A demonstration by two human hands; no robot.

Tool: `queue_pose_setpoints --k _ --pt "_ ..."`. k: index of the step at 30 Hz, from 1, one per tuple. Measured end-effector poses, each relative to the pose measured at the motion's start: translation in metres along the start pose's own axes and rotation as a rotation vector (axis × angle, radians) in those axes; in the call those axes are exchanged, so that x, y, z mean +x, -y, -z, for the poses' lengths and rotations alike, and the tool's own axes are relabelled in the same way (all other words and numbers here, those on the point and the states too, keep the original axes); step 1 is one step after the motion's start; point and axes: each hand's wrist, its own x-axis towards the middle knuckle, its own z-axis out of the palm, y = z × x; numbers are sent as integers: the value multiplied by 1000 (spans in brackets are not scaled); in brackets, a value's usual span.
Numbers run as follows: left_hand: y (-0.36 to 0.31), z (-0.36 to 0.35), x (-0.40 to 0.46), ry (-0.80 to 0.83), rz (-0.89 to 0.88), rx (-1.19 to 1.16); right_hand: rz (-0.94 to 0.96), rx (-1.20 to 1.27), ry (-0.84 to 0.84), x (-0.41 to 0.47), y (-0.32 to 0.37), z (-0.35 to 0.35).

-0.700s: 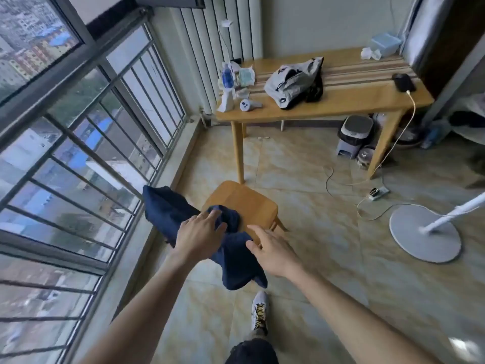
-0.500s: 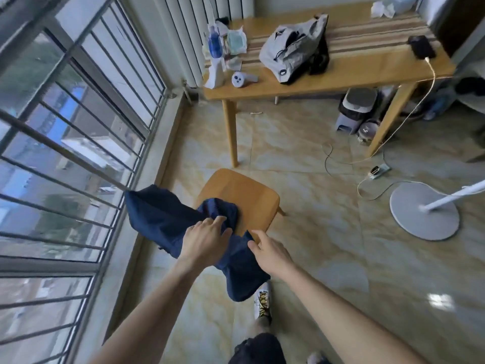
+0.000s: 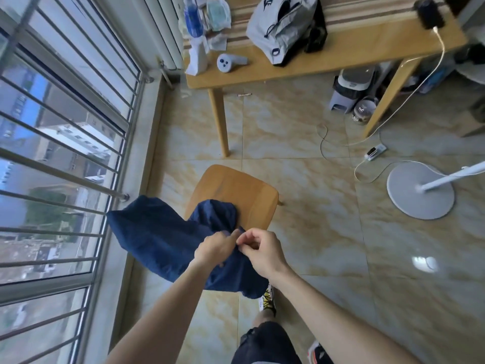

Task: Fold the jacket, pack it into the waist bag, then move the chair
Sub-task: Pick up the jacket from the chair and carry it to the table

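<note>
**Head view: we pinch the jacket together at the chair's near edge**

Head-camera frame, nearest first: our two forearms reach forward and meet over the dark blue jacket. Our left hand is closed on a gather of the cloth, knuckles up, and our right hand touches it, thumb and fingers pinched on the same fold. We judge the hands are brought together like this to find a seam or hem to start the fold from.

The jacket is still a loose heap. One bunch sits on the near-left corner of the chair seat, a wide lobe spills off the seat's left edge toward the window bars, and the rest hangs over the near edge toward our shoe. The seat seems to serve as a working surface, though it is too small to carry the whole garment; most of the seat's far half is bare.

Farther off stands the wooden table. On it lies the grey waist bag, near the front edge and well apart from the jacket, so packing waits on the fold. To the right, a white fan base rests on the tiles.
</note>
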Motion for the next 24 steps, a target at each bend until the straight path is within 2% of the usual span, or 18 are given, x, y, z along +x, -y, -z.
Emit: queue_pose_setpoints --k 2,4,6,9,11,14,17,19,21,24 --pt "-13 11 -5 49 70 -159 100 60 27 -13 20 13" --pt "-26 19 -12 60 39 -154 198 96 77 -29 37 30" --pt "-45 21 -22 -15 -58 -128 268 91 141 -45 50 49" --pt "-83 16 -49 -157 -305 -58 325 114 159 -66 62 86" --pt "-112 11 -74 -283 -435 0 340 174 102 -75 66 120" --pt "-156 1 -125 -481 -596 -89 382 188 -61 -85 69 187" --pt "-202 -12 -193 -620 -745 -121 485 73 -248 -88 71 261" --pt "-228 -19 -236 -693 -862 -130 551 -39 -279 -90 77 308" --pt "-249 -25 -274 -740 -1005 -104 622 -194 -222 -91 88 349" --pt "-275 -32 -318 -824 -1159 31 761 -302 -9 -103 112 395"
